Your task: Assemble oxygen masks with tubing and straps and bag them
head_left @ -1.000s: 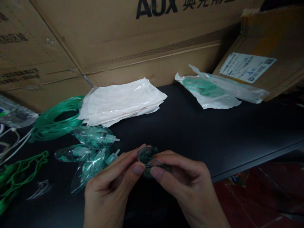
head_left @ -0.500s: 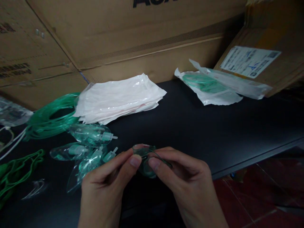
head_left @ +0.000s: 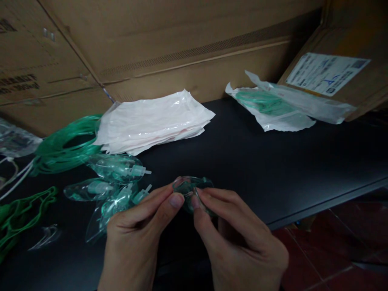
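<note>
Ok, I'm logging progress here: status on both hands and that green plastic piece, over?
Left hand and right hand pinching clear green plastic piece. Green masks beside left hand. Nothing seen blocking.

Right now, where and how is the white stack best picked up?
Probably by the right end of the stack, coming from the right, pinched top and bottom: its layered edges show there, while the green coil crowds its left end.

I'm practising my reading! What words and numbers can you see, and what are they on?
"300kgf", probably, though blurry: the end of the lower dark print on the cardboard at the left.
The characters just above it: too blurred to read.
Dark marks near the upper left edge: too blurred.
White label on the right-hand box: print too small, blue handwriting unclear.
</note>
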Available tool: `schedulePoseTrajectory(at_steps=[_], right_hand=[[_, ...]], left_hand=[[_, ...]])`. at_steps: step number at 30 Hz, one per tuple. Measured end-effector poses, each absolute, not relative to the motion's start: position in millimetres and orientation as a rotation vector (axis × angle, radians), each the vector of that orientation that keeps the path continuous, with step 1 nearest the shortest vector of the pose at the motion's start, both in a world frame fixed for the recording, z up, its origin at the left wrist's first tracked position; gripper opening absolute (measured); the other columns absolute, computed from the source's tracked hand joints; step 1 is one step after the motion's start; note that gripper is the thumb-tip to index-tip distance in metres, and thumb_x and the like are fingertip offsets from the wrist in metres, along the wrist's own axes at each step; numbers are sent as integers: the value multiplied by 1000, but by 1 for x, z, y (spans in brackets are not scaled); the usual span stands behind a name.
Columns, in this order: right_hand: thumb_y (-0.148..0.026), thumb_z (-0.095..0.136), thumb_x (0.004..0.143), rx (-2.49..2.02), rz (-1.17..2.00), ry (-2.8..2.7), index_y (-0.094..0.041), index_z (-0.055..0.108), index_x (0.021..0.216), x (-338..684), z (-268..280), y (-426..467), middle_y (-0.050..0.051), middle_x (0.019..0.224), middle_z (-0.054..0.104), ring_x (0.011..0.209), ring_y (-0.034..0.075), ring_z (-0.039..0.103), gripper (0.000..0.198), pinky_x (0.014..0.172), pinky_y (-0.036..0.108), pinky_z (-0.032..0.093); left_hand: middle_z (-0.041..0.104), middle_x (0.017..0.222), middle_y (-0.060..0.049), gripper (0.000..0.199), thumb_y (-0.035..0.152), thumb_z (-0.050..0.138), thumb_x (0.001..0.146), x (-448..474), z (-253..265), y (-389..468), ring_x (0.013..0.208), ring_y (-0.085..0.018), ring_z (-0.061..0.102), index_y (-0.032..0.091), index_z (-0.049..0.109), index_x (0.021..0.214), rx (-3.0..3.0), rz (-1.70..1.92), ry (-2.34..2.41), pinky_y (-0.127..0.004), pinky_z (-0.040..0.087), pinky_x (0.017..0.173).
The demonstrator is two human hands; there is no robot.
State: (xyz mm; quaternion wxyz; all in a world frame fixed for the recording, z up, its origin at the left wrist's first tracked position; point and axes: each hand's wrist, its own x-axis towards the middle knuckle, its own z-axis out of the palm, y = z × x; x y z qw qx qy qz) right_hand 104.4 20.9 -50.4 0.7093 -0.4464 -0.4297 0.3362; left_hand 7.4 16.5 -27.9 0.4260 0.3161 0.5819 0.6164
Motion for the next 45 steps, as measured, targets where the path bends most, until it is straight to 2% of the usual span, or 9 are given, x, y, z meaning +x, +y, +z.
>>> schedulePoseTrajectory(at_steps=[4,11,15,19,26,33,37,41,45], right_hand=[[-3,80,76,-986,717,-907,-33,86,86,101,-51,22,-1,79,81,67,18,75,31,56,28,63],[-3,78,77,-914,963,-979,-34,87,89,115,-48,26,-2,81,82,71,17,76,34,60,26,63],[-7,76,82,-897,1187,-1048,-35,86,96,128,-44,31,0,86,82,76,18,76,34,66,28,63],[-11,77,85,-828,1383,-1077,-38,85,99,137,-42,36,0,93,83,86,19,77,31,73,28,63],[-17,80,85,-772,1628,-971,-34,87,94,143,-39,37,1,98,83,96,22,76,20,89,35,61],[-24,81,87,-683,1754,-946,-33,86,95,147,-38,41,2,102,83,103,22,75,12,95,35,58],[-25,79,90,-596,1837,-883,-33,86,95,146,-37,41,0,103,83,104,19,74,12,97,31,56],[-24,79,90,-589,1854,-804,-33,85,96,147,-38,39,-3,94,84,90,11,74,12,89,20,56],[-24,82,88,-596,1805,-840,-29,85,96,146,-43,39,-2,94,83,92,10,73,11,86,16,55]], left_hand=[[85,98,-1,14,18,85,75,7,-29,18,102,-25,80,30,86,82,833,1527,1457,-29,61,97],[85,98,0,10,23,88,74,7,-32,18,100,-25,80,32,86,79,843,1561,1479,-29,63,93],[85,93,-1,11,25,90,70,3,-35,16,94,-26,82,32,86,77,818,1539,1536,-30,65,90],[85,92,-1,12,22,89,70,1,-36,16,96,-27,81,31,86,77,803,1528,1530,-31,65,89],[85,88,-4,8,23,89,71,-3,-35,15,96,-29,81,28,86,77,784,1464,1488,-38,64,94],[85,90,-4,9,36,88,77,-7,-35,13,91,-22,81,29,87,82,803,1358,1347,-25,64,88],[84,89,-3,6,35,87,78,-4,-35,16,90,-23,81,30,87,83,785,1422,1316,-29,66,86],[85,93,-3,11,32,89,74,1,-37,16,94,-26,81,28,87,84,759,1514,1412,-32,67,86],[85,93,-1,18,34,93,68,0,-39,14,91,-23,81,28,86,84,832,1624,1509,-26,66,82]])
